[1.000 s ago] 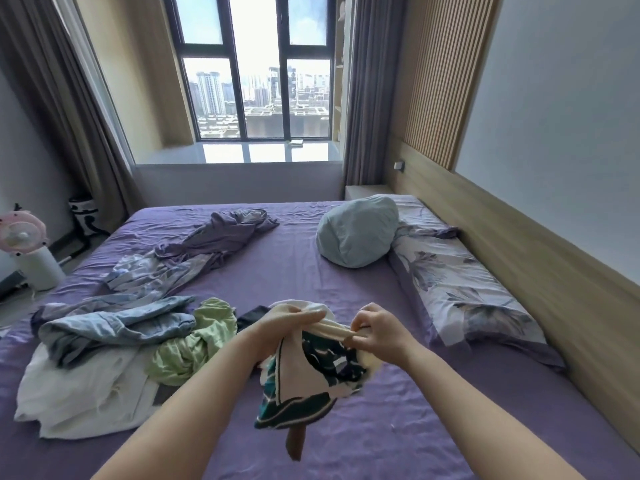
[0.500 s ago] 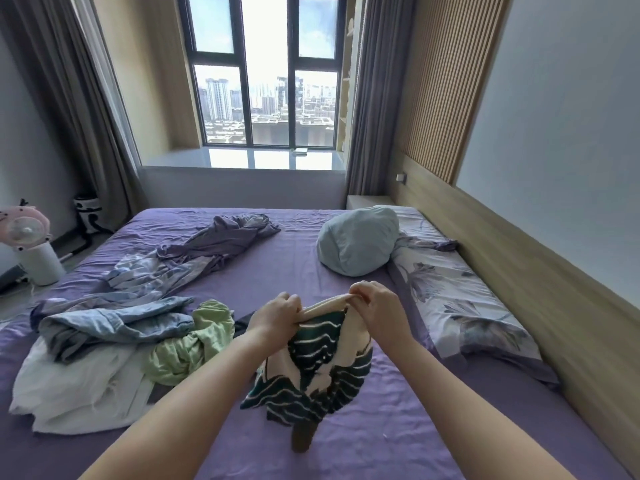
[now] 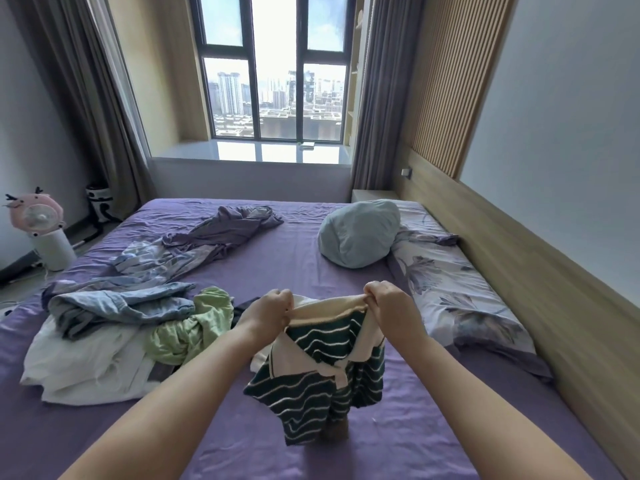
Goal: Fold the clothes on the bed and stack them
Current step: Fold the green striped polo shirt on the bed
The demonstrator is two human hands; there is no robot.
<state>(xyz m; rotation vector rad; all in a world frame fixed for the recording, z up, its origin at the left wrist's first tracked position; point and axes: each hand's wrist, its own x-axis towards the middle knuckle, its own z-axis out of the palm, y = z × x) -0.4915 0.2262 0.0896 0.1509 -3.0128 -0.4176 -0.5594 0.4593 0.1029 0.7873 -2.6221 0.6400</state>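
Both hands (image 3: 332,311) hold striped top (image 3: 322,382) hanging lengthwise, apparently collar-up.

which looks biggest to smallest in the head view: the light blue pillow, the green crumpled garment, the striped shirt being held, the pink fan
1. striped shirt, though it hangs nearest the camera
2. light blue pillow and green crumpled garment: too alike to rank
3. pink fan

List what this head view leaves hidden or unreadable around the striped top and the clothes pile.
- Striped top: its far side is out of view; left hand and right hand cover the grasped edge.
- Brown bit beneath it: mostly covered, unidentifiable.
- Clothes pile: overlapping garments hide the count.
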